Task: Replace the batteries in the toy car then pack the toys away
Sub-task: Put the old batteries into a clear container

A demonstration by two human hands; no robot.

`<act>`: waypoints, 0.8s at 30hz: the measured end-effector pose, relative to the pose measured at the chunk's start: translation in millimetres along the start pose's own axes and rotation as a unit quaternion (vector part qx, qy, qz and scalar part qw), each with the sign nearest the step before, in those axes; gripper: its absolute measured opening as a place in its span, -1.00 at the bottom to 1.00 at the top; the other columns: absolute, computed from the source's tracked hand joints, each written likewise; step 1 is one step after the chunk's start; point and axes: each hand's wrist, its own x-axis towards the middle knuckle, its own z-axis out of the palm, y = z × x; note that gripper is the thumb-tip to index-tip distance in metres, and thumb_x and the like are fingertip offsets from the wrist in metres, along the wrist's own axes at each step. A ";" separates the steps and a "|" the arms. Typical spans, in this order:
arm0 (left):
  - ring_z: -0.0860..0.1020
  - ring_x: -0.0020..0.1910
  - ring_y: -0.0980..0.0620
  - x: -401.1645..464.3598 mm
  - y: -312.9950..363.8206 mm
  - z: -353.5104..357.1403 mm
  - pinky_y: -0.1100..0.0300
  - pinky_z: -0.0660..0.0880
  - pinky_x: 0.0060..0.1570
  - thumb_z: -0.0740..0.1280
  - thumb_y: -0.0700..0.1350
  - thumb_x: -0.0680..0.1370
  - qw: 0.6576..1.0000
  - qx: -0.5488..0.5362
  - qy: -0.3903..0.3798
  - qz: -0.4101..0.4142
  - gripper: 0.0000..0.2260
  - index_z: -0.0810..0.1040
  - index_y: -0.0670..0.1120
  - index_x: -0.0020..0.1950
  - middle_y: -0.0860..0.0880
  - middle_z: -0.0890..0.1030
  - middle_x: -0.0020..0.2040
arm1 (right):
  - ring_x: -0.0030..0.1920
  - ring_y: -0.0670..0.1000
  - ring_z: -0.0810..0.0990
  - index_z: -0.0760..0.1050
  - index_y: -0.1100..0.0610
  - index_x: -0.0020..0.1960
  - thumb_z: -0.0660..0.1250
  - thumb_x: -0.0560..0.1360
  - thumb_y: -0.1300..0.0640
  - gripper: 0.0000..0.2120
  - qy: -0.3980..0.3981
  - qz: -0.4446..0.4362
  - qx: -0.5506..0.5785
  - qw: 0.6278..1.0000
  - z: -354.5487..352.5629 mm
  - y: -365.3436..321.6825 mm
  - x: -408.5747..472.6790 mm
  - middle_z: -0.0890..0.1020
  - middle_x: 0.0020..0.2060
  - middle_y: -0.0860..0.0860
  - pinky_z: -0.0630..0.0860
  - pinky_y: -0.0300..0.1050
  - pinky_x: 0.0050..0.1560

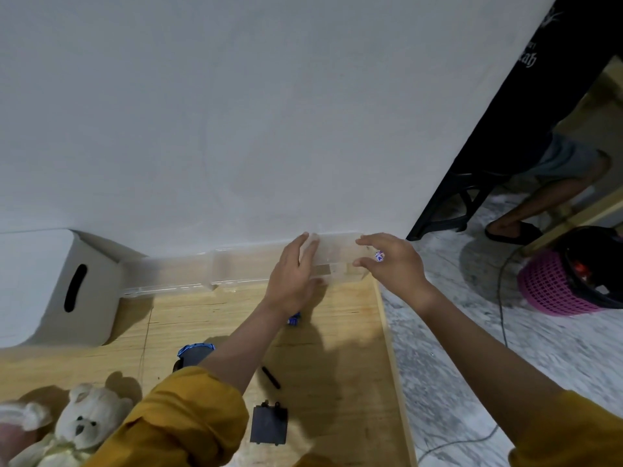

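Both hands hold a clear plastic box (337, 261) against the wall: left hand (293, 274) fingers straight on its side, right hand (394, 261) pinching its end. Toy car (195, 353) lies below the left wrist. Steady, level lifting seems wise.

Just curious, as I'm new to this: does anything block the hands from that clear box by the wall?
Nothing visible does: the left hand rests on the clear box and the right hand grips its end.
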 end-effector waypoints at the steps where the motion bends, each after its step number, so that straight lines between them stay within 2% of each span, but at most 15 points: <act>1: 0.36 0.34 -0.25 -1.2 1.2 0.8 -0.06 0.47 0.19 0.58 -0.10 0.32 1.000 0.002 0.021 0.007 -0.22 0.30 -0.24 0.43 -0.29 0.35 0.38 | 0.06 -0.20 0.51 0.58 -0.10 0.07 0.49 0.35 -0.03 -0.70 0.021 -0.004 0.007 1.000 0.4 -1.6 -0.5 0.57 0.04 -0.22 0.43 -0.26 -0.03; 3: 0.41 0.25 -0.27 -3.2 0.7 4.6 -0.07 0.49 0.15 0.63 -0.09 0.24 0.998 0.013 0.065 0.020 -0.19 0.33 -0.25 0.36 -0.31 0.39 0.30 | -0.03 -0.25 0.47 0.59 -0.06 0.02 0.49 0.36 -0.03 -0.74 0.063 -0.010 0.015 0.998 2.2 -5.2 -0.5 0.51 -0.05 -0.22 0.41 -0.32 -0.13; 6: 0.35 0.24 -0.20 -4.8 -0.4 5.6 -0.15 0.45 0.17 0.62 -0.02 0.23 0.994 0.044 0.097 0.039 -0.15 0.27 -0.23 0.37 -0.23 0.31 0.28 | -0.09 -0.23 0.47 0.58 -0.01 -0.03 0.49 0.36 -0.01 -0.77 0.112 -0.008 0.046 0.993 4.9 -10.8 3.8 0.45 -0.10 -0.19 0.43 -0.28 -0.16; 8: 0.33 0.27 -0.18 -3.7 -0.5 3.5 -0.21 0.38 0.22 0.61 0.04 0.20 0.993 0.068 0.092 0.038 -0.06 0.21 -0.22 0.42 -0.20 0.29 0.28 | -0.14 -0.21 0.46 0.56 0.03 -0.02 0.51 0.34 0.00 -0.74 0.138 -0.011 0.060 0.989 6.3 -14.0 7.3 0.44 -0.11 -0.15 0.41 -0.31 -0.19; 11: 0.30 0.30 -0.19 0.5 -0.2 -2.3 -0.24 0.30 0.27 0.59 0.10 0.17 0.994 0.082 0.076 0.021 0.04 0.12 -0.20 0.48 -0.19 0.26 0.31 | -0.17 -0.22 0.45 0.47 0.06 0.05 0.54 0.31 0.01 -0.60 0.180 0.004 0.120 0.976 9.9 -17.1 8.0 0.45 -0.13 -0.06 0.35 -0.49 -0.20; 14: 0.29 0.32 -0.18 5.6 -0.6 -7.5 -0.26 0.28 0.27 0.57 0.20 0.11 0.994 0.098 0.053 0.002 0.14 0.07 -0.18 0.50 -0.19 0.25 0.31 | -0.15 -0.10 0.48 0.33 0.02 0.07 0.55 0.29 -0.02 -0.49 0.206 0.040 0.201 0.957 20.9 -18.0 2.3 0.49 -0.13 0.02 0.37 -0.49 -0.18; 17: 0.29 0.30 -0.15 9.4 -0.1 -11.0 -0.25 0.30 0.26 0.56 0.30 0.02 0.992 0.120 0.042 -0.007 0.22 0.08 -0.18 0.50 -0.16 0.26 0.31 | -0.15 -0.03 0.52 0.31 0.03 0.03 0.53 0.32 -0.04 -0.53 0.173 0.040 0.176 0.968 37.1 -17.5 -1.8 0.51 -0.13 0.00 0.39 -0.43 -0.21; 21: 0.30 0.29 -0.11 9.9 -1.0 -12.6 -0.25 0.33 0.24 0.53 0.33 -0.02 0.990 0.130 0.056 -0.009 0.22 0.12 -0.16 0.48 -0.10 0.26 0.31 | -0.17 -0.02 0.48 0.40 0.15 -0.10 0.50 0.36 -0.01 -0.65 0.093 -0.004 0.102 0.990 59.5 -11.8 5.5 0.48 -0.22 -0.07 0.39 -0.20 -0.15; 24: 0.31 0.30 -0.09 7.7 -2.5 -11.5 -0.22 0.33 0.26 0.51 0.31 -0.01 0.989 0.128 0.065 -0.017 0.19 0.14 -0.16 0.48 -0.08 0.28 0.31 | -0.23 -0.07 0.41 0.43 0.23 -0.18 0.51 0.35 0.04 -0.67 0.073 -0.063 0.057 0.994 73.0 -6.3 12.8 0.44 -0.26 -0.05 0.34 -0.20 -0.20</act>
